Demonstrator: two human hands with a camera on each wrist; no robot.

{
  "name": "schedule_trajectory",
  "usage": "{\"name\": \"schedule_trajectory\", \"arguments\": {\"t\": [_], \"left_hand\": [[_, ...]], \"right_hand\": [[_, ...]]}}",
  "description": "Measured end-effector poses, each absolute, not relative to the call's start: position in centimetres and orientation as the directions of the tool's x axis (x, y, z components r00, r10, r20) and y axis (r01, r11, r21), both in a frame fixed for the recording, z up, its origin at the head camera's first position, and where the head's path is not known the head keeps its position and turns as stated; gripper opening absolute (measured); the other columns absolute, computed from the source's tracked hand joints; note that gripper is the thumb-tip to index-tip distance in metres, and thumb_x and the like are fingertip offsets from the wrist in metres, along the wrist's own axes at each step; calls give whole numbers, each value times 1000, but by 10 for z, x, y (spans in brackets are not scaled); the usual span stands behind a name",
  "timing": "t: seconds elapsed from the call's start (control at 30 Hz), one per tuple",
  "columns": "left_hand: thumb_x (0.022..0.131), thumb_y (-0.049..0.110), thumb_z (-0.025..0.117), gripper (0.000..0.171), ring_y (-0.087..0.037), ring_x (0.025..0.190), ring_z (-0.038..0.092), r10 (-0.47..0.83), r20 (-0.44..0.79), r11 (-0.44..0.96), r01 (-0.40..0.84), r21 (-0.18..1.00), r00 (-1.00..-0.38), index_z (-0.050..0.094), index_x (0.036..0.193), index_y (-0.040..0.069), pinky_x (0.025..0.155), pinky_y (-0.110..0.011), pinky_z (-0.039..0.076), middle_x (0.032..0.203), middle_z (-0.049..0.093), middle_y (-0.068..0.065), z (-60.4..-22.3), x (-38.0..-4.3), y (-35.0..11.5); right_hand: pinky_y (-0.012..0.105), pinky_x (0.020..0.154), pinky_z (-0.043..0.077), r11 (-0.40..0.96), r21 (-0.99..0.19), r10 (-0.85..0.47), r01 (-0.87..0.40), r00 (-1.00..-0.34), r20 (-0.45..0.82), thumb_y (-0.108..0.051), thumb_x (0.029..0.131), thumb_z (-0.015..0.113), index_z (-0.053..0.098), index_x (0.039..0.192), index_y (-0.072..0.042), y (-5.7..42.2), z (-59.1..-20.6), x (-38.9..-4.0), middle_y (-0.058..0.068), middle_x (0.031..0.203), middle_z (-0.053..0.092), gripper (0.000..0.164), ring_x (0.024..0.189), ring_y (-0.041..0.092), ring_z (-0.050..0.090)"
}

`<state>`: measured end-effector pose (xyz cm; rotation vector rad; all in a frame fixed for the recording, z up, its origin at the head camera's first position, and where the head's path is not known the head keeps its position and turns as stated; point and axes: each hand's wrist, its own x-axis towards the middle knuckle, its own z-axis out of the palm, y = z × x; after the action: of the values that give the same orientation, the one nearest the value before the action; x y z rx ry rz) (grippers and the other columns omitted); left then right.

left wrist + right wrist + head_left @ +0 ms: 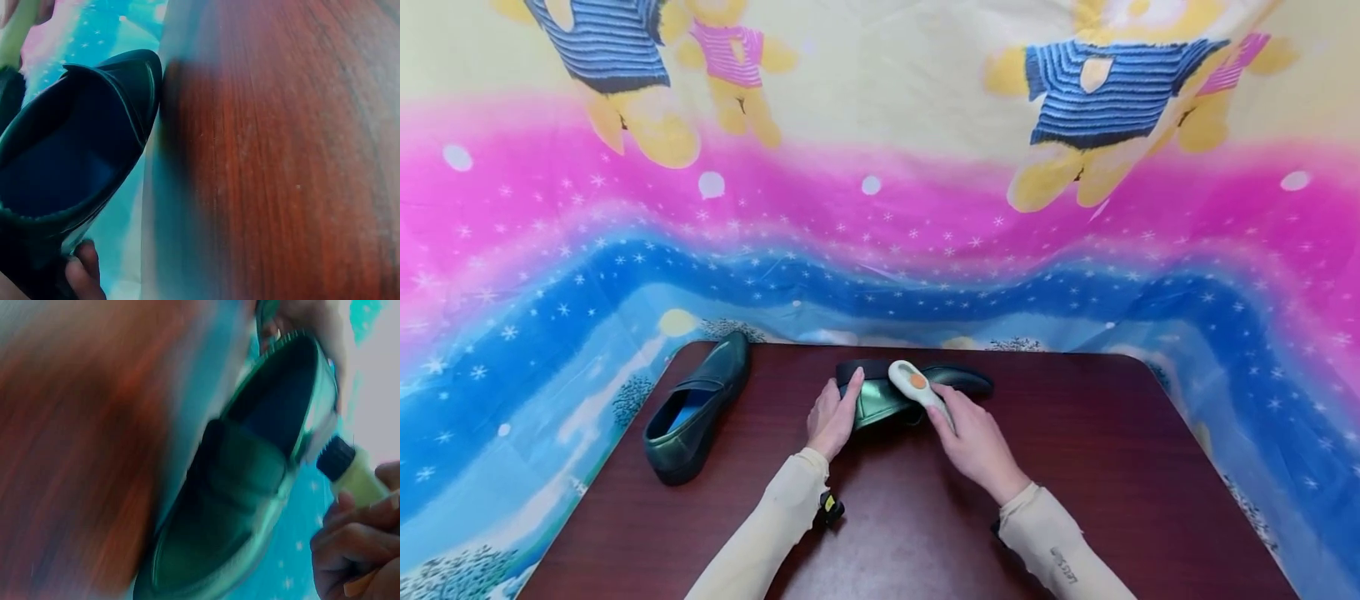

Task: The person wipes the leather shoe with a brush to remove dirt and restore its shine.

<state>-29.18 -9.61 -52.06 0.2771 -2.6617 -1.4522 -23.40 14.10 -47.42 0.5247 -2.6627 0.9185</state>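
Note:
A dark green loafer (880,403) is tipped on its side above the far middle of the table, its toe pointing right. My left hand (833,417) grips it at the heel, thumb along the sole edge. In the left wrist view the opening of this loafer (142,81) faces the camera. My right hand (973,433) holds a pale shoe brush (917,382) with an orange spot on its back. The right wrist view shows the dark bristles of the brush (336,457) close beside the loafer's side (244,481).
A second dark green loafer (696,412) with a blue insole stands upright at the table's left edge. The brown wooden table (910,533) is backed by a printed cloth (880,233) with bears and snowflakes, which also hangs along both sides.

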Motion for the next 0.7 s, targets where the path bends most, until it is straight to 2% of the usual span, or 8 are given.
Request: {"name": "schedule_trajectory", "arguments": {"t": [0.17,0.37,0.53,0.7], "left_hand": [[97,81,29,99,-44,137,51,-192,-8,536,-112,837,-981,48,151,0,113,-60,37,150,54,-21,-514,-292,-93],[98,79,36,104,-40,155,27,-151,-91,352,-139,926,-984,30,160,-4,125,-56,22,166,32,-22,-515,-289,-92],[96,80,40,108,-40,158,18,-117,-114,279,-143,950,-987,23,162,-2,127,-56,16,170,22,-21,-518,-289,-96],[95,81,40,109,-39,159,16,-91,-105,286,-127,950,-990,20,163,-2,127,-56,16,171,20,-21,-518,-288,-100]], "right_hand": [[33,69,50,736,-478,-265,-480,-853,449,-27,106,60,60,144,-11,110,-480,-230,4,114,70,40,75,13,57],[25,55,42,752,-419,-252,-509,-809,531,-26,101,69,65,141,-12,101,-493,-232,3,97,68,42,61,11,48],[29,50,37,805,-414,-175,-426,-836,520,-30,100,69,67,139,-16,123,-496,-245,2,84,61,42,56,12,44],[33,47,35,867,-403,-60,-292,-865,497,-30,100,68,67,138,-16,155,-498,-255,7,85,63,40,54,17,45]]}}
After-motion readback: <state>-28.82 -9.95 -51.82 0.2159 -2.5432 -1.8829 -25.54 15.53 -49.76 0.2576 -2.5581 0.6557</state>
